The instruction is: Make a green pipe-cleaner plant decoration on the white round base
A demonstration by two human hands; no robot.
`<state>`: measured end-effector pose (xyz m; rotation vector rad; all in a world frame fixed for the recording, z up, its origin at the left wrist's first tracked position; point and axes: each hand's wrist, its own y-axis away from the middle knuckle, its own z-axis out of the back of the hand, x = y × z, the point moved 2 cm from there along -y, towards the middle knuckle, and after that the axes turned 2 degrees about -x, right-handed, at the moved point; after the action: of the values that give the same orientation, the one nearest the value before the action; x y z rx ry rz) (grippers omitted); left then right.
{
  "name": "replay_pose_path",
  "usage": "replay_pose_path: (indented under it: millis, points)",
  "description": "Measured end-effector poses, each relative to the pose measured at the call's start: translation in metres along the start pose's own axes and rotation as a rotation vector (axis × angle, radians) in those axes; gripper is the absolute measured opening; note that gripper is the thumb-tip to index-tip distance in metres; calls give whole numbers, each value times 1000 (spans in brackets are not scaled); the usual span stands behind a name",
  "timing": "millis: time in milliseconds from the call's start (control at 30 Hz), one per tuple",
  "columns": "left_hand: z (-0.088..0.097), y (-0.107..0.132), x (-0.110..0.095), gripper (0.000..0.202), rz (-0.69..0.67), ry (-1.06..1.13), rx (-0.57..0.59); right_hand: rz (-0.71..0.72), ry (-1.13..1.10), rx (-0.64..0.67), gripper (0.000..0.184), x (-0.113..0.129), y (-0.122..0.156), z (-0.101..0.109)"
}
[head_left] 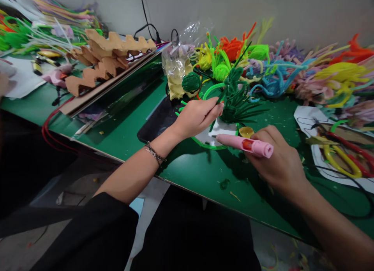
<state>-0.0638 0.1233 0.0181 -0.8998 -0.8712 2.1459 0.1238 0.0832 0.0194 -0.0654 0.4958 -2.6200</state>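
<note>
My left hand (196, 117) is closed in a pinch on a dark green pipe-cleaner plant (233, 84), its thin leaves fanning out to the right. Below it lies a white disc (217, 130) edged with bright green pipe cleaner; whether the plant touches the disc, I cannot tell. In my right hand (273, 158) is a pink glue gun (245, 143), its nozzle pointing left over the disc. The fingers wrapped round its handle are partly hidden. A small yellow cup-shaped piece (246, 131) sits just beyond the gun.
A black phone-like slab (159, 119) lies left of the disc. Egg-carton strips (102, 60) rest on wrapped sheets at left. Bundles of coloured pipe cleaners (280, 76) line the wall. Yellow-handled pliers (341, 160) lie at right on white paper, near a black cable (362, 193).
</note>
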Motion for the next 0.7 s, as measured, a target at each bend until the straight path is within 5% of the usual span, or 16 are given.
replay_pose_path:
  millis: [700]
  points:
    - [-1, 0, -3, 43, 40, 17, 49, 69, 12, -24, 21, -1, 2, 3]
